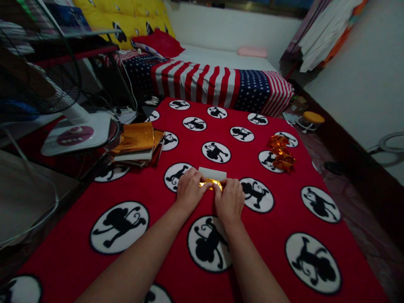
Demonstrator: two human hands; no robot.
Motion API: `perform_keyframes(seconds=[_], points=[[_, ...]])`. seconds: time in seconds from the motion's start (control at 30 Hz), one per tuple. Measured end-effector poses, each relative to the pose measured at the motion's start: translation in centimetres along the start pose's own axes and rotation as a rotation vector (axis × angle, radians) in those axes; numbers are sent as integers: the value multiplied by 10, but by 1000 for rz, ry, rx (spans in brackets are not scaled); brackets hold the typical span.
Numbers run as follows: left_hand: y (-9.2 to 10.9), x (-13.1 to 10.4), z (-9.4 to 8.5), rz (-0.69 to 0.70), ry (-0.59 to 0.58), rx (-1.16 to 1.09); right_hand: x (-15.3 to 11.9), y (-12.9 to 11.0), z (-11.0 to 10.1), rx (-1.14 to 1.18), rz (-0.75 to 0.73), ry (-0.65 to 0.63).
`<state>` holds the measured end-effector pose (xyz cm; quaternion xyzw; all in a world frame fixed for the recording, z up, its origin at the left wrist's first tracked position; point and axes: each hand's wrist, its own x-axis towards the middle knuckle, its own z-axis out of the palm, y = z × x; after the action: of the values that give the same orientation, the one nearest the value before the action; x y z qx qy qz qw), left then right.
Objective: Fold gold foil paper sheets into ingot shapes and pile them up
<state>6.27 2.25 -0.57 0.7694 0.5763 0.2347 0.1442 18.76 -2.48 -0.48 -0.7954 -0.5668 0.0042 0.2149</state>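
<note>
A sheet of gold foil paper (213, 182) with a pale backing lies on the red cloth, its near part rolled or folded over so the shiny gold side shows. My left hand (191, 187) grips its left end, thumb on the gold fold and fingers curled over the sheet. On the right end, my right hand (229, 199) holds it the same way, thumb close to the left thumb. The flat whitish part of the sheet (212, 173) extends beyond my fingers. Parts of the fold are hidden beneath both hands.
Red cloth (176, 145) with monkey circles covers the surface. A stack of gold sheets (136, 138) lies at the left, near a fan base (78, 132). Folded gold foil pieces (281, 155) sit at the right. Beyond are a bed (214, 84) and a yellow-topped stool (313, 117).
</note>
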Motion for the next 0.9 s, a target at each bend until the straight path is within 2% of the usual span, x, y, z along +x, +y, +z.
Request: perform_keyframes(seconds=[0.27,0.47,0.77,0.9], points=[[-18,5,-3,92,-91,-171,0,8,-1,53,-14,-26],[-13,2,-2,88,-38,-137,0,-1,-2,-10,4,-12],[-18,6,-8,77,-137,-251,3,15,-2,157,-26,-63],[-11,5,-8,43,-79,-171,2,8,-1,110,-13,-22]])
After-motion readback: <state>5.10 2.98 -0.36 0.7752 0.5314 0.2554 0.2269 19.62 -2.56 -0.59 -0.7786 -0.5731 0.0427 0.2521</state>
